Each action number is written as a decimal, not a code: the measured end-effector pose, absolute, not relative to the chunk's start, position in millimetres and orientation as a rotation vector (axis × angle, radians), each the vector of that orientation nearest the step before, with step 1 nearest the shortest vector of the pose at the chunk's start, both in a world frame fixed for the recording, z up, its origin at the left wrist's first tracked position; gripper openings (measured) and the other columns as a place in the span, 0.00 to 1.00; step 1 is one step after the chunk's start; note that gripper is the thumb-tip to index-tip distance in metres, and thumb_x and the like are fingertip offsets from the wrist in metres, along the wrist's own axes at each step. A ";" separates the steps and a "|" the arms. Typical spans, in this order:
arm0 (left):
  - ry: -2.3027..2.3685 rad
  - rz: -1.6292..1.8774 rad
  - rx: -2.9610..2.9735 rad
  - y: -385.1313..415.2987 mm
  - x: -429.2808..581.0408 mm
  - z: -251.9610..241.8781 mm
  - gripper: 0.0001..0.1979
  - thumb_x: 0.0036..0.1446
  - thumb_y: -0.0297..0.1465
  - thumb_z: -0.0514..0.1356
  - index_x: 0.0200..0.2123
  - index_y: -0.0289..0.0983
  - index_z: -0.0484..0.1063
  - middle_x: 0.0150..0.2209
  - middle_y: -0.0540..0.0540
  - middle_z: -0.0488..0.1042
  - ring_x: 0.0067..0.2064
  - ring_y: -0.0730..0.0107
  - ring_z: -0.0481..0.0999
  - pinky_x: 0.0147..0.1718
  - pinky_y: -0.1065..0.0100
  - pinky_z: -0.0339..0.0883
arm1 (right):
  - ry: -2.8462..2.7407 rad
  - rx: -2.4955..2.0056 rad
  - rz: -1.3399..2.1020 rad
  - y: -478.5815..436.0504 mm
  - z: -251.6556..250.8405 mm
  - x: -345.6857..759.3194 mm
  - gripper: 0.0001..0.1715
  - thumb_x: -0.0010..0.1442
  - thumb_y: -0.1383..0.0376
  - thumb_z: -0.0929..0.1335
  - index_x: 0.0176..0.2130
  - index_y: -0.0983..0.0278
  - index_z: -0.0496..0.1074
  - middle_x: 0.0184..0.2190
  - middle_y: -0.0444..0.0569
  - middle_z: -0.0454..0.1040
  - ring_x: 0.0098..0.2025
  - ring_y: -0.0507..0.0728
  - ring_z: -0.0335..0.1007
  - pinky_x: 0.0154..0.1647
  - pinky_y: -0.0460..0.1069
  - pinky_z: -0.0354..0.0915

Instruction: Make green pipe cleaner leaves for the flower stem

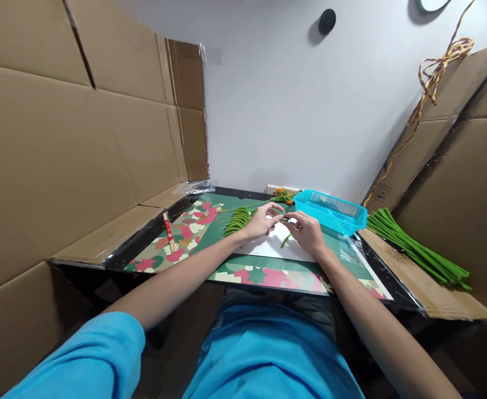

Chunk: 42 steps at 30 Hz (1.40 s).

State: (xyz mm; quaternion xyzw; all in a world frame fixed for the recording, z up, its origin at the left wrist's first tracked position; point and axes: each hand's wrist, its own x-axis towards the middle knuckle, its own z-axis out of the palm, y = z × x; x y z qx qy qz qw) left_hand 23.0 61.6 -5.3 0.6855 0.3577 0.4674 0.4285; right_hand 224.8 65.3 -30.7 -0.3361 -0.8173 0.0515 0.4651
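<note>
Over a white sheet (260,250) on the table, my left hand (263,220) and my right hand (306,228) come close together. Between their fingertips is a small green piece, partly hidden. The right fingers are pinched on it; the left fingers are curved, and whether they grip it is unclear. A short green stem piece (285,240) lies on the sheet below the hands. Left of the sheet, curved green pods (237,220) lie in a row beside my left wrist.
Behind my right hand stands a blue plastic basket (330,211), with orange and green sprigs (283,195) beside it. Long green stalks (418,249) lie on cardboard at right. Red-wrapped chopsticks (169,231) lie at left. Cardboard walls (77,133) flank the table.
</note>
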 end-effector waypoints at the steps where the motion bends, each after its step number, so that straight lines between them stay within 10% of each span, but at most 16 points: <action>1: 0.887 1.159 1.701 61.1 22.8 -4.5 0.24 0.57 0.48 0.71 0.46 0.38 0.71 0.23 0.56 0.66 0.19 0.77 0.64 0.15 0.76 0.56 | -2.004 -0.820 0.115 65.5 -30.7 225.1 0.17 0.72 0.51 0.68 0.48 0.57 0.81 0.41 0.51 0.82 0.27 0.55 0.72 0.34 0.51 0.65; 11: 0.949 1.117 1.654 53.7 19.6 6.6 0.27 0.51 0.44 0.75 0.48 0.35 0.74 0.37 0.48 0.75 0.20 0.83 0.64 0.15 0.75 0.55 | -1.933 -0.706 0.034 68.5 -29.9 223.6 0.20 0.74 0.53 0.67 0.40 0.59 0.84 0.37 0.50 0.84 0.25 0.53 0.68 0.30 0.49 0.64; 42: 0.928 1.209 1.330 45.2 22.7 13.3 0.34 0.41 0.40 0.81 0.49 0.36 0.76 0.35 0.46 0.81 0.17 0.86 0.57 0.16 0.74 0.44 | -1.867 -0.736 -0.187 55.7 -27.5 216.1 0.18 0.73 0.59 0.66 0.32 0.61 0.77 0.29 0.46 0.79 0.20 0.49 0.64 0.25 0.45 0.60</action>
